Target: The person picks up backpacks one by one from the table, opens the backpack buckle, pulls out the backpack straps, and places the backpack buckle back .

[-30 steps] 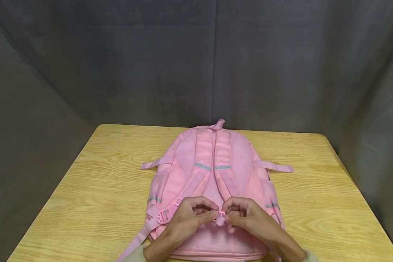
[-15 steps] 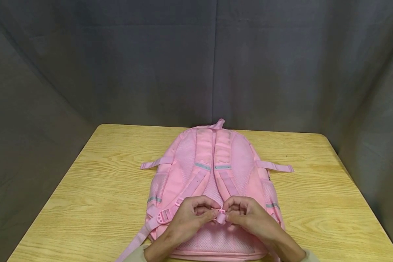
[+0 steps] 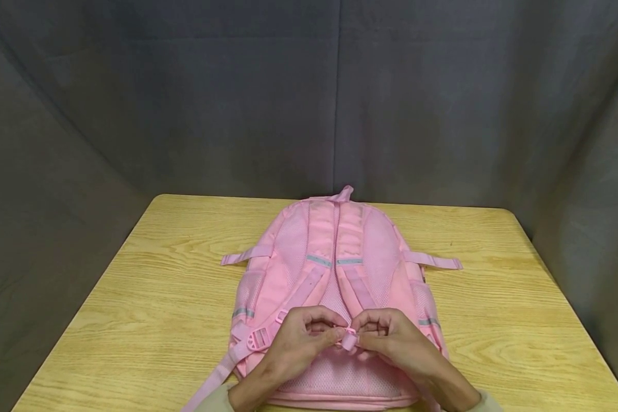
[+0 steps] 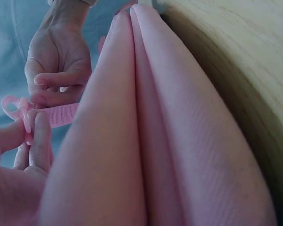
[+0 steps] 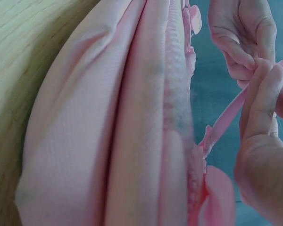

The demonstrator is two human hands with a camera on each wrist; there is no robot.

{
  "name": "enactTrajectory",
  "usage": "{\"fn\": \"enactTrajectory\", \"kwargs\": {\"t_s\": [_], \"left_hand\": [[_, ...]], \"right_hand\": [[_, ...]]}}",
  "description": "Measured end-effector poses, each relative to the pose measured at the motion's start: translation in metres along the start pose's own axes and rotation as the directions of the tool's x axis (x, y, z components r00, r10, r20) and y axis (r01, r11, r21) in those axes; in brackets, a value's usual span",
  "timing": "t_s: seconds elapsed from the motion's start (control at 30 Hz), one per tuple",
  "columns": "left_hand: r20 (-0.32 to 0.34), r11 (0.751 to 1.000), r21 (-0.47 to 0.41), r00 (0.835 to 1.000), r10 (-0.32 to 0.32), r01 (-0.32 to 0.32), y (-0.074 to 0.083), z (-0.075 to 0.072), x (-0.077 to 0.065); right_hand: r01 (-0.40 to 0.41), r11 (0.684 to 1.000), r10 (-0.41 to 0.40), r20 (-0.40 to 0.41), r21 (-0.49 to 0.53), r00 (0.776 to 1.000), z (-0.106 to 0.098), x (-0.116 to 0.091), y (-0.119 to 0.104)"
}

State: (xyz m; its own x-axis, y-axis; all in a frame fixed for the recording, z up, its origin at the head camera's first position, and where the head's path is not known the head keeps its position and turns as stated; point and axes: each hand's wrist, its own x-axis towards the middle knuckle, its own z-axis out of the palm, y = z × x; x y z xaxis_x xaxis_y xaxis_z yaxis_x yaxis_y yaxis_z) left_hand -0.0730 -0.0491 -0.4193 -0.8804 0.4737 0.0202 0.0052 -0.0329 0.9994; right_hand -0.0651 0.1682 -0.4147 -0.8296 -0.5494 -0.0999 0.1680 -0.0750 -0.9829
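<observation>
A pink backpack point(image 3: 376, 240) lies on the table with its shoulder straps facing up. Over its lower part, my left hand point(image 3: 301, 343) pinches a small pink plastic strap buckle point(image 4: 26, 115) between thumb and fingers. A short loop of webbing point(image 3: 349, 341) sticks out of the buckle. Close beside it, my right hand point(image 3: 399, 340) pinches the webbing at the buckle. In the left wrist view the webbing strap point(image 4: 61, 114) runs from the buckle behind the bag's side. The fingertips of both hands nearly meet, partly hiding the buckle in the right wrist view.
Another strap buckle point(image 3: 259, 340) sits at the bag's left, its webbing tail point(image 3: 211, 380) trailing off the front edge. Side straps point(image 3: 432, 261) stick out on both sides. The wooden table point(image 3: 149, 297) is enclosed by dark grey curtains point(image 3: 226, 114).
The webbing loop and buckle have shifted slightly up and to the right between my fingers. Both hands keep their pinch and have barely moved. The backpack stays put.
</observation>
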Motion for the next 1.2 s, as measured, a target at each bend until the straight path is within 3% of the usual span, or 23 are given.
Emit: {"fn": "enactTrajectory", "kwargs": {"t_s": [0.3, 0.47, 0.67, 0.97, 1.2], "left_hand": [[0.003, 0.999, 0.034, 1.000, -0.013, 0.012, 0.0035, 0.0006, -0.0009], [0.009, 1.000, 0.017, 1.000, -0.005, 0.005, 0.0038, 0.0010, -0.0018], [0.005, 0.999, -0.036, 1.000, -0.007, 0.008, 0.0019, 0.0005, -0.0025], [-0.002, 0.999, -0.040, 1.000, -0.002, 0.002, 0.0001, 0.0005, -0.0040], [-0.004, 0.999, -0.031, 1.000, 0.026, -0.027, -0.0023, 0.0017, -0.0038]], "right_hand": [[0.025, 0.995, -0.034, 0.093, 0.099, 0.995, -0.0034, -0.0005, 0.0033], [0.019, 0.993, -0.030, 0.095, 0.118, 0.995, -0.0025, -0.0009, 0.0030], [0.003, 0.999, -0.006, 0.058, 0.046, 0.998, -0.0013, -0.0016, 0.0006], [0.063, 0.993, -0.052, 0.105, -0.099, 0.993, -0.0027, -0.0020, 0.0015], [0.065, 0.991, -0.052, 0.114, -0.113, 0.992, -0.0008, -0.0024, 0.0014]]}}
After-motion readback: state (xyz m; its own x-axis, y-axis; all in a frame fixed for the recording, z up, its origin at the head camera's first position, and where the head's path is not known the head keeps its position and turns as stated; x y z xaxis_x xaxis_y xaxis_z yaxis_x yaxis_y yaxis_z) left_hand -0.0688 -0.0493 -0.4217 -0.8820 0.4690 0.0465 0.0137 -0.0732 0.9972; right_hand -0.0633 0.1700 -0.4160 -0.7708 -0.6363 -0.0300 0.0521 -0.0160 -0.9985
